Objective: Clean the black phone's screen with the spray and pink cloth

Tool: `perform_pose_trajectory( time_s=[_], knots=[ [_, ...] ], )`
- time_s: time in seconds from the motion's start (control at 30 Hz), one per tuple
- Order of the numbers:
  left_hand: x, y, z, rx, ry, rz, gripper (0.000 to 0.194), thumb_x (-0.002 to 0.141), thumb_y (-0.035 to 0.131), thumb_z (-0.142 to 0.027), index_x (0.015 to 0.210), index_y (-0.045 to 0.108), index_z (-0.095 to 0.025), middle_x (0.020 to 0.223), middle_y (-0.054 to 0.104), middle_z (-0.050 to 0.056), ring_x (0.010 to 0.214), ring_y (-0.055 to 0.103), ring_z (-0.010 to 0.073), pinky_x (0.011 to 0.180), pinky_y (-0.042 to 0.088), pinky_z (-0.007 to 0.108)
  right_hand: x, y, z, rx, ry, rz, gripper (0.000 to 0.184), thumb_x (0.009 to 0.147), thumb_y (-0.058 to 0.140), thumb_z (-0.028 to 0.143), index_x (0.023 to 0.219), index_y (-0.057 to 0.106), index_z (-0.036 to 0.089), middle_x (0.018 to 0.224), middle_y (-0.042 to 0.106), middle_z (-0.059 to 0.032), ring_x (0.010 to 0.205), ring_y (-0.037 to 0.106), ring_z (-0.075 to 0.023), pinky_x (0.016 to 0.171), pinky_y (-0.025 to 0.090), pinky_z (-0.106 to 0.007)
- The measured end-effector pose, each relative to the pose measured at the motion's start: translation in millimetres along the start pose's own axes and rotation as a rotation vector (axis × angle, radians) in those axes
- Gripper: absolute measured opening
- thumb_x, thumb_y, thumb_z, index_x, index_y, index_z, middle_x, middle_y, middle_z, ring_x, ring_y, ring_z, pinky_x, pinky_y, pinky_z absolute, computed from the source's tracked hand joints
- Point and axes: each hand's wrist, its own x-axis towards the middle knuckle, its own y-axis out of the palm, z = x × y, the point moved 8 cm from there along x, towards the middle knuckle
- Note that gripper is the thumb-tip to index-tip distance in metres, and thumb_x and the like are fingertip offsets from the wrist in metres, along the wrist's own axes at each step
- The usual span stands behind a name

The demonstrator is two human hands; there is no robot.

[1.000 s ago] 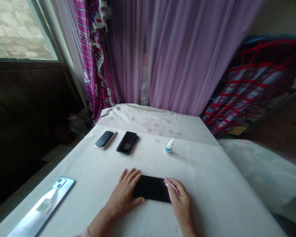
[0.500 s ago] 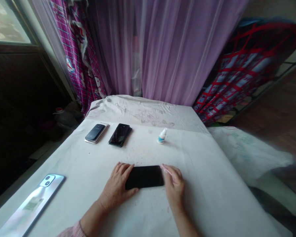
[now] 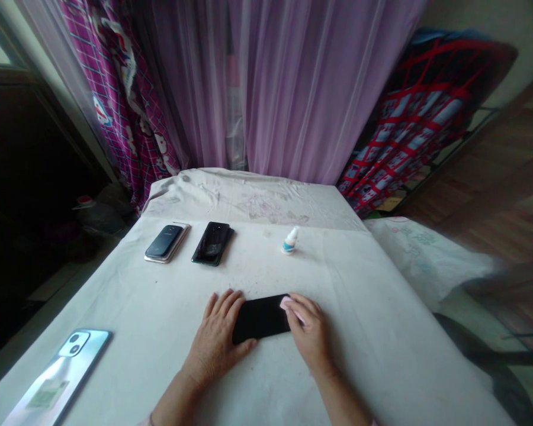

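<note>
A black smartphone (image 3: 260, 319) lies flat on the white-covered table, dark screen upward. At its left end is my left hand (image 3: 217, 334), holding it between the thumb on the near edge and the fingers toward the far edge. My right hand (image 3: 311, 328) is closed around a small pink cloth (image 3: 288, 303) and presses it on the screen's right end. Part of the cloth is hidden by the fingers. Beyond the hands stands a small white bottle (image 3: 289, 241) with a blue label.
Toward the back left lie a black phone (image 3: 211, 242) with another under it, and a dark blue phone (image 3: 164, 241) on top of a lighter one. A shiny light-blue phone (image 3: 62, 376) is at the near left. Purple curtains (image 3: 293, 89) hang behind the table (image 3: 373, 331).
My right hand has shifted the cloth slightly along the phone's right end. The phone has turned a little, its right end now farther away. The camera view has swung to the right.
</note>
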Motion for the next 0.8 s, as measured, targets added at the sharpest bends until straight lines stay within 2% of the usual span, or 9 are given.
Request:
perform_pose_trajectory(
  time_s=[0.17,0.3,0.43,0.57,0.8],
  knots=[
    [-2.0,0.6,-0.5,0.006,0.024,-0.013,0.074,0.079,0.063,-0.055,0.139,0.041,-0.017,0.145,0.046,0.014,0.137,0.037,0.0339,0.115,0.020,0.056,0.2,-0.3,-3.7,0.082,0.019,-0.021,0.021,0.091,0.050,0.022,0.101,0.069,0.022,0.096,0.073,-0.0072,0.090,0.067,-0.0196,0.083,0.055,-0.035],
    [-2.2,-0.6,-1.4,0.023,0.043,-0.024,0.072,0.080,0.062,-0.054,0.138,0.041,-0.016,0.144,0.047,0.015,0.136,0.037,0.0339,0.115,0.021,0.056,6.7,-4.7,-4.3,0.056,0.017,-0.100,0.018,0.092,0.052,0.028,0.100,0.066,0.020,0.090,0.073,-0.0075,0.082,0.068,-0.0192,0.074,0.055,-0.032],
    [-1.8,-0.4,-0.9,0.027,0.038,-0.015,0.072,0.081,0.062,-0.056,0.138,0.041,-0.017,0.144,0.047,0.015,0.136,0.038,0.0341,0.114,0.023,0.057,13.9,1.6,3.7,-0.003,-0.050,-0.018,0.019,0.094,0.049,0.025,0.094,0.068,0.021,0.089,0.072,-0.0067,0.082,0.066,-0.0184,0.076,0.053,-0.032],
    [-1.6,0.0,0.0,0.008,0.030,-0.017,0.074,0.081,0.061,-0.060,0.138,0.039,-0.017,0.142,0.049,0.015,0.136,0.039,0.0340,0.114,0.023,0.057,14.4,5.1,10.0,-0.102,-0.078,0.046,0.023,0.093,0.048,0.022,0.100,0.070,0.022,0.094,0.069,-0.0073,0.087,0.062,-0.0190,0.078,0.050,-0.032],
    [-1.3,2.9,1.9,0.030,0.037,-0.029,0.081,0.080,0.058,-0.067,0.138,0.039,-0.013,0.143,0.046,0.019,0.137,0.036,0.0360,0.113,0.024,0.059,13.9,3.0,6.4,-0.263,-0.053,0.074,0.028,0.091,0.046,0.015,0.102,0.072,0.021,0.092,0.066,-0.0073,0.082,0.059,-0.0189,0.073,0.045,-0.029]
  ],
)
